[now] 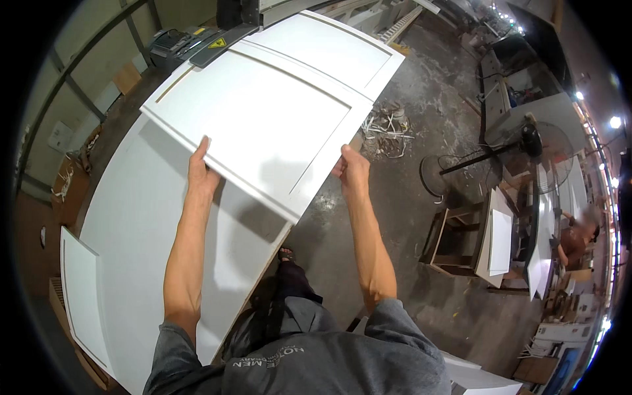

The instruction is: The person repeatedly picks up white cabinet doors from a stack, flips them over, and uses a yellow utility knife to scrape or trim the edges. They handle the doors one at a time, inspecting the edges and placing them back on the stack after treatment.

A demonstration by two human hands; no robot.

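Note:
A white cabinet door panel with a recessed centre lies tilted across the middle of the view. On its near left edge my left hand is closed, thumb on top and the fingers hidden underneath. At the right edge, my right hand is closed with curled fingers and holds the side of the same panel. Just beyond it, a second white panel of similar frame pattern lies nearly end to end with the first. The far left corner of the held panel reaches a dark machine part with a yellow warning triangle.
Under the panel spreads a large white worktable. Another white panel sits at far left. On the floor at right are white strip scraps, a pedestal fan and a wooden stand. A person works at far right.

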